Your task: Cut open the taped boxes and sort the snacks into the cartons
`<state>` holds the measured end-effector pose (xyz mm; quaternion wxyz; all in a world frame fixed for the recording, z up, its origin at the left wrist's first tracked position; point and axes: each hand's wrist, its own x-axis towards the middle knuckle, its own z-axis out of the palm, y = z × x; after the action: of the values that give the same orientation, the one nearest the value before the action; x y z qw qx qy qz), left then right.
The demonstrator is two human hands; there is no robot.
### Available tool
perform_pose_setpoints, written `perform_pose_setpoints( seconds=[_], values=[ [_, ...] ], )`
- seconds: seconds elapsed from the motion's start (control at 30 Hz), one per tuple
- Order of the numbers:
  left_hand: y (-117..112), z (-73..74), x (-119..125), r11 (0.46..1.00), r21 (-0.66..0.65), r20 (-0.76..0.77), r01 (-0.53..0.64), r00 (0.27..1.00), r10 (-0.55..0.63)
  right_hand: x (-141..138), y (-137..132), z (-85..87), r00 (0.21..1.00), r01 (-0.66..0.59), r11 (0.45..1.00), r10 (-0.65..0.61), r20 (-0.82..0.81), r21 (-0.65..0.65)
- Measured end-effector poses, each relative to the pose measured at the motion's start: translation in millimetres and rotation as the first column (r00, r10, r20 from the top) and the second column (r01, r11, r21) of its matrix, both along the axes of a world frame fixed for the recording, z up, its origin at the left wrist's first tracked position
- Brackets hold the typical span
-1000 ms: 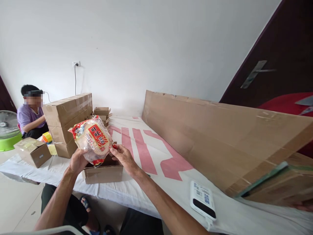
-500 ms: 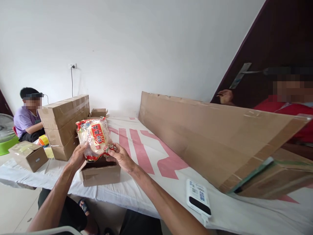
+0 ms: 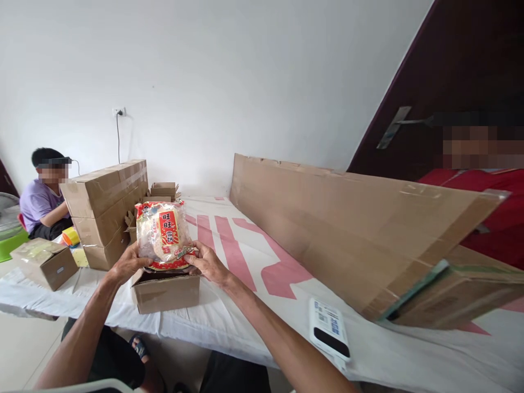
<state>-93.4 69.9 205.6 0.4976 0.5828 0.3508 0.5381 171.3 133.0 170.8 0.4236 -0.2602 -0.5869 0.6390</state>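
Left hand (image 3: 130,263) grips the lower left edge of the snack bag (image 3: 164,233), fingers wrapped behind it. Right hand (image 3: 208,264) pinches the bag's lower right corner, thumb on the front. Bag held upright, red label facing the camera, clear wrap showing pale round crackers inside, directly above the open small box (image 3: 166,290); whether the bag's bottom edge touches the box flaps, cannot tell.

Small box is the landmark: it sits at the near edge of the worktop (image 3: 254,316), which is covered in a white sheet with pink lettering. Behind-left of the box, a stack of sealed cartons (image 3: 104,210). Just behind it, more small open boxes (image 3: 164,191). Far left of it, a taped single carton (image 3: 45,263) at the worktop corner, with a yellow tape roll (image 3: 70,236) beyond that. Right of the box, well apart, a white power bank (image 3: 329,329) lying flat near the front edge. Behind-right, a long flat cardboard carton (image 3: 352,218) standing on its edge.

A person in a purple shirt (image 3: 39,199) sits far left beyond the stack. Another person in red (image 3: 491,213) at far right behind the long carton.
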Motion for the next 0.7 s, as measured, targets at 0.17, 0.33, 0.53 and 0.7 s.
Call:
perform_pose_setpoints(
  seconds=[0.17, 0.33, 0.53, 0.7],
  values=[
    [0, 5.9, -5, 0.999, 0.035, -0.038, 0.019, 0.999, -0.018, 6, 1, 4.8, 0.999, -0.03, 1.0, 0.031, -0.039, 0.009],
    [4, 11.9, -2, 1.0, 0.007, -0.044, 0.009, 0.999, -0.008, 2, 0, 20.1, 0.986, -0.051, 0.997, 0.061, -0.156, 0.062],
    [10, 24.7, 1, 0.993, -0.02, 0.017, -0.113, 0.993, 0.114, -12, 5, 27.8, 0.977, 0.037, 0.997, -0.022, -0.211, 0.068],
    [13, 22.0, -1, 0.989, -0.039, 0.038, -0.141, 0.989, 0.143, -19, 15, 21.9, 0.976, 0.055, 0.994, -0.033, -0.216, 0.097]
  ],
)
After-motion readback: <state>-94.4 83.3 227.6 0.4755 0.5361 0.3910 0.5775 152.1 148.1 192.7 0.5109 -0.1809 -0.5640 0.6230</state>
